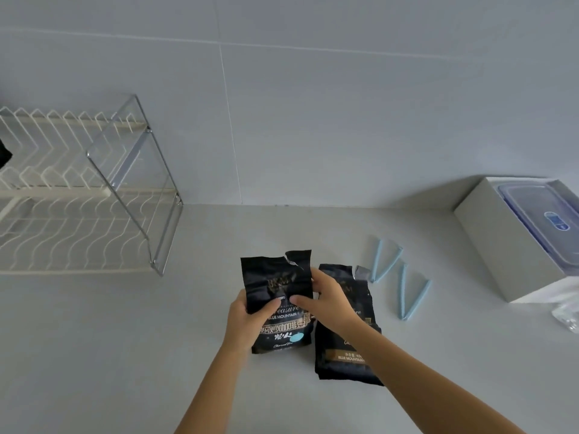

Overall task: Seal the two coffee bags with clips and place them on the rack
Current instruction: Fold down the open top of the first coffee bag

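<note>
A black coffee bag (275, 277) with a torn-open top stands upright on the counter in the middle. My left hand (247, 321) grips its left edge and my right hand (322, 299) grips its right edge, thumbs on the front. A second black coffee bag (344, 361), also torn open, lies just to the right, partly under my right forearm. Two pale blue clips lie open in V shapes right of the bags: one clip (383, 261) farther back, the other clip (410, 292) nearer. The white wire rack (62, 214) stands at the left against the wall.
A clear acrylic panel with metal frame (138, 170) closes the rack's right end. A white box (501, 242) holding a blue-lidded container (545, 217) sits at the far right. Clear plastic wrap (567, 314) lies by the right edge. A tiled wall runs behind the counter.
</note>
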`<state>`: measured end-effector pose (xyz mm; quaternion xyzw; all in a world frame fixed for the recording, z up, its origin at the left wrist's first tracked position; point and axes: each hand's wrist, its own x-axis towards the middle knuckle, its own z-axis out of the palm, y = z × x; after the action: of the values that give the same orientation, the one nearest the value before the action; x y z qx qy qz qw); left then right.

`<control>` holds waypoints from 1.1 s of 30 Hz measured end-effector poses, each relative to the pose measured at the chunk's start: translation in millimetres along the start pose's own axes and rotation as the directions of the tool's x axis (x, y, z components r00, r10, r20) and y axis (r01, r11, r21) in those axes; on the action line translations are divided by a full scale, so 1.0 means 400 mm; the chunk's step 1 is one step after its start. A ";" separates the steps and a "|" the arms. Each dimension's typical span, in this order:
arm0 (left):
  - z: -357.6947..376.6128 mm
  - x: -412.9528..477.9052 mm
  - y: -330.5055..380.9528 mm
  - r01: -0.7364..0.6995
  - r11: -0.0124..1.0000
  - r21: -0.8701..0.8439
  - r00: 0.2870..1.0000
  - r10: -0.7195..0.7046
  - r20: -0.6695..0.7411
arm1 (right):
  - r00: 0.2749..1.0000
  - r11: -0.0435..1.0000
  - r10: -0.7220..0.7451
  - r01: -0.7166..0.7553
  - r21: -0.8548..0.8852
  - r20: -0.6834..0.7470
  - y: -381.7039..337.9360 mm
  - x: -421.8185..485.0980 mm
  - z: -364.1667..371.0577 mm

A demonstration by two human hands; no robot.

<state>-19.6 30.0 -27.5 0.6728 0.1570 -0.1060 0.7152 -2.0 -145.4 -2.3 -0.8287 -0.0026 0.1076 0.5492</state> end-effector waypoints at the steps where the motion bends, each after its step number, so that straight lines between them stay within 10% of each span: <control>1: -0.002 0.000 0.002 -0.009 1.000 0.010 1.000 0.009 0.002 | 1.000 1.000 0.006 -0.005 -0.005 0.030 0.003 0.003 0.000; 14: -0.006 -0.008 0.020 -0.033 0.993 0.111 0.997 0.040 -0.066 | 0.992 0.967 0.062 -0.031 0.254 -0.113 0.023 -0.013 -0.026; 20: -0.013 -0.027 0.021 -0.093 0.991 0.099 0.995 0.088 0.054 | 0.999 0.994 0.023 -0.026 0.108 0.025 -0.004 -0.026 -0.011; 27: -0.035 -0.036 0.025 -0.125 0.991 0.056 0.992 0.124 0.025 | 0.985 0.897 0.154 -0.173 0.408 0.079 -0.020 -0.004 -0.006; 33: -0.105 -0.036 0.024 -0.179 0.982 0.059 0.914 0.188 -0.360 | 0.985 0.936 0.168 -0.150 0.320 -0.030 0.000 -0.013 -0.046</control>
<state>-33.1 71.6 -15.2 0.7012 0.2215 0.0861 0.6722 -3.6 -162.7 5.7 -0.7302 0.0975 0.1271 0.6642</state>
